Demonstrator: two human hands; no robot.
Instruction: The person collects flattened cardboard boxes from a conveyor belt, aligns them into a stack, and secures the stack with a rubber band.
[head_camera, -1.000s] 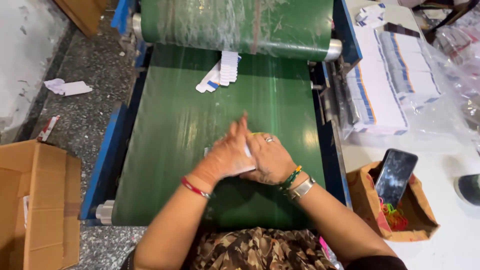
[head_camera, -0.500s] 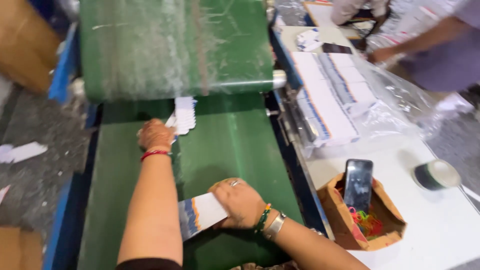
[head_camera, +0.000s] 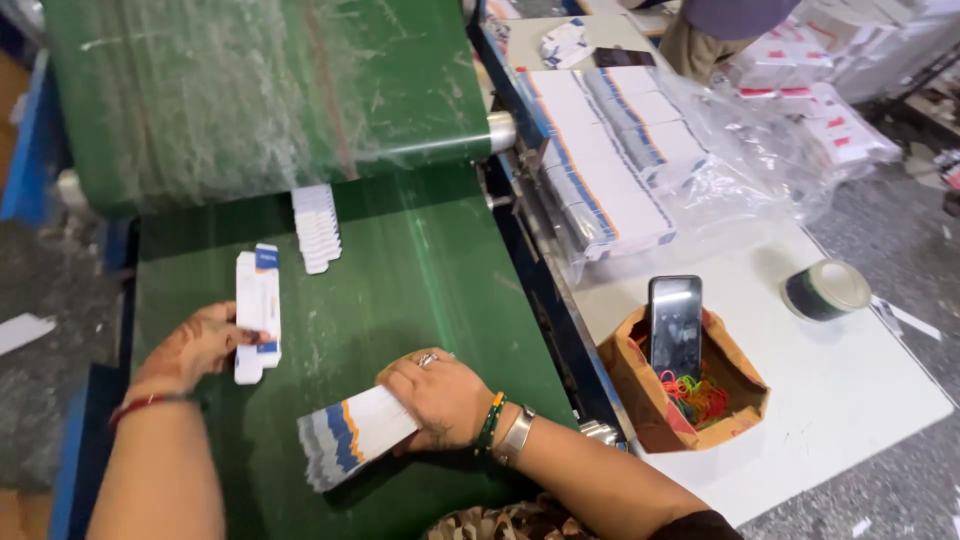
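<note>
On the green conveyor belt (head_camera: 420, 270), my right hand (head_camera: 440, 398) presses down on a fanned stack of flat white cartons (head_camera: 350, 447) with blue, grey and orange edges. My left hand (head_camera: 195, 345) grips a small bundle of flat white cartons (head_camera: 257, 312) at the belt's left side. Farther up the belt, another row of overlapping flat cartons (head_camera: 316, 228) emerges from under the roller.
A plastic-covered green roller section (head_camera: 250, 90) sits above the belt. On the white table at right lie bagged piles of cartons (head_camera: 620, 160), a tape roll (head_camera: 825, 290), and a brown cardboard box (head_camera: 690, 400) holding a phone and rubber bands. Another person (head_camera: 725, 25) stands far right.
My left hand has pulled back from near the roller, bringing a bundle of cartons toward me. My right hand stays on the fanned stack. The view shifted left.
</note>
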